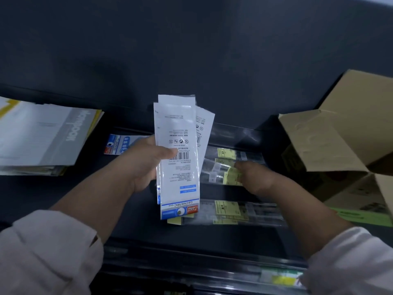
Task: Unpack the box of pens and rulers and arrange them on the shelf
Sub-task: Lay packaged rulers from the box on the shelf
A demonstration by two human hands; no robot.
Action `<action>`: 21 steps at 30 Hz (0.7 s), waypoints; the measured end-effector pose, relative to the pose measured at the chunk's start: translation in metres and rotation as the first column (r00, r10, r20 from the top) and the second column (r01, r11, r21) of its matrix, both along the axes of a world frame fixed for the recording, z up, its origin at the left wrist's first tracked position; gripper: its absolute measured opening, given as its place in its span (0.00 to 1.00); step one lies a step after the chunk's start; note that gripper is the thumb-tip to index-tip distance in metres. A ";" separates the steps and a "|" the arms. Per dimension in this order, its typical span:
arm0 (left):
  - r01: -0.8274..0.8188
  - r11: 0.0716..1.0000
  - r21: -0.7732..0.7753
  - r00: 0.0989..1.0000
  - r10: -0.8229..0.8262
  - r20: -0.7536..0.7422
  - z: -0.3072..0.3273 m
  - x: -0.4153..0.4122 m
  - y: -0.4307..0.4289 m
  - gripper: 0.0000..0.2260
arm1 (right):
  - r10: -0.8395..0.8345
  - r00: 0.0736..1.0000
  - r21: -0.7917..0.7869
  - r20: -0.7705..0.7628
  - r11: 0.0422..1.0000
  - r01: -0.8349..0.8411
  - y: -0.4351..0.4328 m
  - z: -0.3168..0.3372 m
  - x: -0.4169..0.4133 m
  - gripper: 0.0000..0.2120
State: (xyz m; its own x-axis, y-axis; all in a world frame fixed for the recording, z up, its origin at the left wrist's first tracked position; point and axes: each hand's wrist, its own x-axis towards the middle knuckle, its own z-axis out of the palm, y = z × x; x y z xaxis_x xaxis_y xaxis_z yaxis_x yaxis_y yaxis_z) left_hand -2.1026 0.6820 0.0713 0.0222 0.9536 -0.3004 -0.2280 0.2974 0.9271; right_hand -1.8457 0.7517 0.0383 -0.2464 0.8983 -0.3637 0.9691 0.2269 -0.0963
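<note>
On the dark shelf (138, 226), between a stack of notebooks (42, 137) at the left and the cardboard box (331, 141) at the right, I had both hands over the stock. My left hand (144, 165) gripped a fanned sheaf of white packs (178, 128), thumb across the barcode of the front one and fingers curled behind. The sheaf stood nearly upright above the shelf with its printed backs toward me and the word "GEOMETRIC" on the blue band at its lower end. A single pack (119, 144) of the same kind lay flat on the shelf just behind that hand. My right hand (253, 177) was down on the far rulers (221, 165), clear ones with yellow labels, its fingertips at one label. I could not tell whether they pinched it or only pressed on it. The near rulers (234, 211) lay closer to me, their left end behind the sheaf's lower end. Flaps open, the box sat at the shelf's right end, its inside hidden from me. Pale sleeves (49, 252) were pushed up both forearms.
</note>
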 end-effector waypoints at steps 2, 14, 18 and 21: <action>0.002 1.000 0.029 1.000 -0.002 0.010 0.003 -0.003 -0.002 0.16 | -0.059 0.998 0.063 -0.011 0.996 0.060 -0.002 0.010 0.001 0.19; -0.039 0.996 0.082 0.999 0.039 -0.004 0.023 -0.023 -0.010 0.14 | -0.819 -0.319 -0.877 -0.477 0.415 0.243 -0.046 0.016 -0.040 0.04; -0.032 0.997 0.072 0.999 0.032 0.005 0.022 -0.025 -0.012 0.15 | -0.772 -0.454 -0.894 -0.445 0.350 0.281 -0.059 -0.002 -0.053 0.05; -0.010 0.999 0.049 1.000 0.010 0.013 0.022 -0.023 -0.013 0.16 | -0.700 -0.546 -0.887 -0.459 0.332 0.320 -0.057 -0.002 -0.051 0.04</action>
State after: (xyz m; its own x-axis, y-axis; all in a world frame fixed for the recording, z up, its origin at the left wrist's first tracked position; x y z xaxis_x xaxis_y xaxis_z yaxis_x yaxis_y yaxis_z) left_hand -2.1259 0.6692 0.0930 0.0164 0.9674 -0.2526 -0.2427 0.2489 0.9376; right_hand -1.8970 0.6944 0.0360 0.1406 0.7010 -0.6991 -0.5316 -0.5423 -0.6506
